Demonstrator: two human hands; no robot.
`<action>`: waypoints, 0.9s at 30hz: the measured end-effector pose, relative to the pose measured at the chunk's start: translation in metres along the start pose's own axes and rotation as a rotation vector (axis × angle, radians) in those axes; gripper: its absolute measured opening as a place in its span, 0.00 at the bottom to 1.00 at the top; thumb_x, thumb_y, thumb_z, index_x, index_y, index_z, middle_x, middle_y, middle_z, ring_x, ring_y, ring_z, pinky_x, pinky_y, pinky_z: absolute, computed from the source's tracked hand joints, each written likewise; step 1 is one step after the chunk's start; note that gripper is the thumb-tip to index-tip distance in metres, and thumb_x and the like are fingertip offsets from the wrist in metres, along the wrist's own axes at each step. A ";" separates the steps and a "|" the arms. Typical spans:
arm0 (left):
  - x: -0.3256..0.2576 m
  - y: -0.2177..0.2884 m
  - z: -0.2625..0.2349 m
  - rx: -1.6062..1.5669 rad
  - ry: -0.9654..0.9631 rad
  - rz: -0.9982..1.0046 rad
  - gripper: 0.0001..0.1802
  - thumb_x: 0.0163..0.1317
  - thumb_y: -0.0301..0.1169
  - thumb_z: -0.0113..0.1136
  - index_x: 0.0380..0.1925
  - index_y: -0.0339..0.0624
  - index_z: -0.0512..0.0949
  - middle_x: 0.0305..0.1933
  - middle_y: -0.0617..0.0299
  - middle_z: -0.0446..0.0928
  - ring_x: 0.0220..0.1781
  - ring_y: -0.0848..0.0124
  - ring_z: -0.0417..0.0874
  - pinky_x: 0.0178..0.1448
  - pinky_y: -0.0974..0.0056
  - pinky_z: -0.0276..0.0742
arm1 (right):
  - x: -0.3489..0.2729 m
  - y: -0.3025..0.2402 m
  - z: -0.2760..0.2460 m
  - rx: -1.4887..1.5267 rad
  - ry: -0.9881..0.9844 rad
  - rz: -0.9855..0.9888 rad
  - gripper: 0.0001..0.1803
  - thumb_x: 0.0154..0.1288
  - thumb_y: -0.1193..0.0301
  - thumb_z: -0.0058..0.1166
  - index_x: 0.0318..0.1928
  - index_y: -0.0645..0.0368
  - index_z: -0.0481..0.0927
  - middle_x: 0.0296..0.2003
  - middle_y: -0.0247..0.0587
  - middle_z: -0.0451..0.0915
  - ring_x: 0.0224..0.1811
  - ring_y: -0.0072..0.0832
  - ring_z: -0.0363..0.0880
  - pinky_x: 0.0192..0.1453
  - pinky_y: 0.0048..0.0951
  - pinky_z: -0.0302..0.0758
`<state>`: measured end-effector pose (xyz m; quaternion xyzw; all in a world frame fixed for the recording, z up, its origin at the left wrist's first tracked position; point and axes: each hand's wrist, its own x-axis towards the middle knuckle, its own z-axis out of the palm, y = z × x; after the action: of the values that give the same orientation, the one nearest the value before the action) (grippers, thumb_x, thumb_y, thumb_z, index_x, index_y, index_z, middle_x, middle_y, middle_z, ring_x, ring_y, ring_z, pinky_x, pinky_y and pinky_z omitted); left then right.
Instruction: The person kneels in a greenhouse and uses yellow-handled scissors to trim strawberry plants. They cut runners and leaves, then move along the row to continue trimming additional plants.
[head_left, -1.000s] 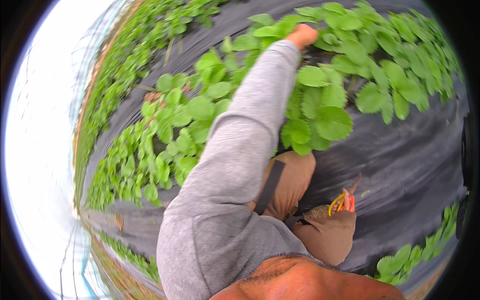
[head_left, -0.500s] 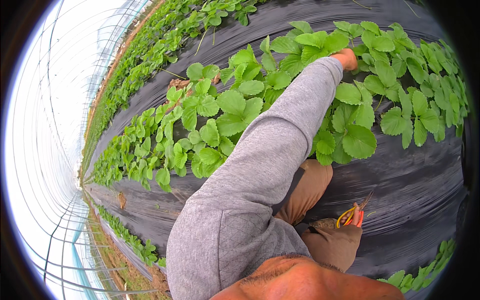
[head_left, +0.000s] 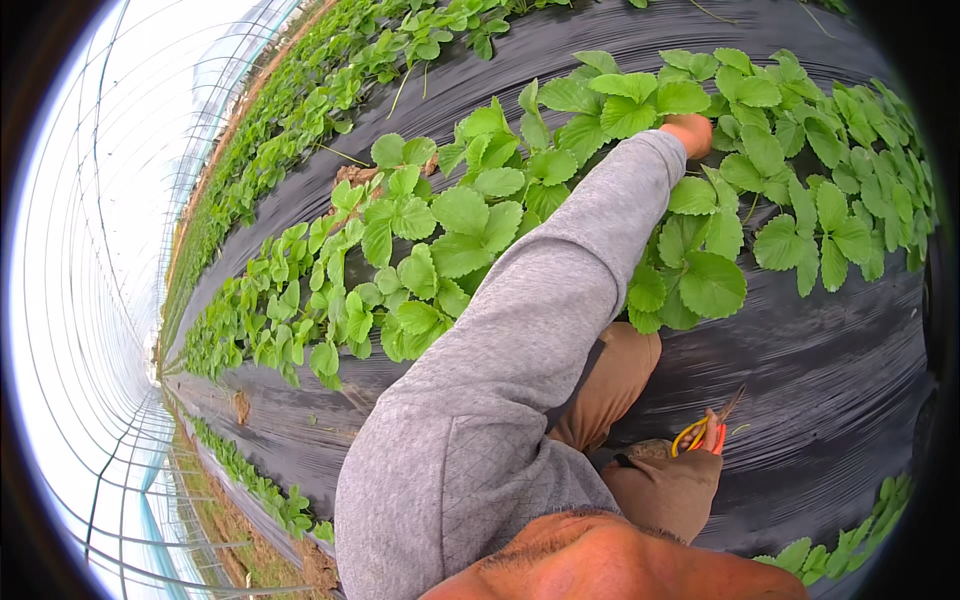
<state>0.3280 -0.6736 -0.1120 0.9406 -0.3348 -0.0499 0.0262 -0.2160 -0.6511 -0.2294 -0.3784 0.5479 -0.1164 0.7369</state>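
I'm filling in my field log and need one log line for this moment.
left hand: reaching into the leafy plants | right hand: holding scissors by knee | ground: black plastic sheet

Left hand [head_left: 690, 132]: fingers buried among strawberry leaves [head_left: 700, 95], grip not readable. Right hand [head_left: 712, 432]: mostly hidden behind knee [head_left: 665, 490]; only fingertips show on scissors [head_left: 700, 432]. Scissor blades too small to judge.

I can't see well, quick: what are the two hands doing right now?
Left hand: reaching into the green leaves; fingers hidden, so open or closed cannot be told.
Right hand: closed on the scissors.
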 end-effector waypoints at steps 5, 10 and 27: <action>0.001 -0.001 0.012 0.011 0.160 0.052 0.16 0.57 0.32 0.59 0.44 0.45 0.86 0.48 0.47 0.85 0.52 0.46 0.85 0.56 0.49 0.80 | -0.001 -0.003 0.000 0.060 0.016 -0.010 0.19 0.65 0.50 0.63 0.41 0.53 0.82 0.21 0.28 0.69 0.19 0.18 0.66 0.24 0.20 0.64; -0.003 0.008 0.013 0.040 0.232 0.082 0.16 0.53 0.37 0.64 0.41 0.46 0.87 0.47 0.47 0.85 0.51 0.47 0.85 0.55 0.48 0.80 | 0.001 0.001 -0.003 0.091 0.034 -0.017 0.18 0.64 0.52 0.64 0.39 0.53 0.81 0.21 0.29 0.68 0.19 0.18 0.66 0.23 0.20 0.63; 0.010 -0.005 0.005 -0.142 0.129 0.002 0.24 0.57 0.49 0.64 0.42 0.41 0.85 0.46 0.43 0.85 0.50 0.44 0.85 0.52 0.47 0.81 | -0.001 0.003 -0.015 0.099 -0.009 0.023 0.17 0.70 0.55 0.61 0.43 0.56 0.78 0.23 0.29 0.72 0.21 0.16 0.69 0.25 0.20 0.66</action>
<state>0.3380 -0.6764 -0.1185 0.9374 -0.3288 -0.0126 0.1144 -0.2302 -0.6547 -0.2321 -0.3358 0.5426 -0.1330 0.7584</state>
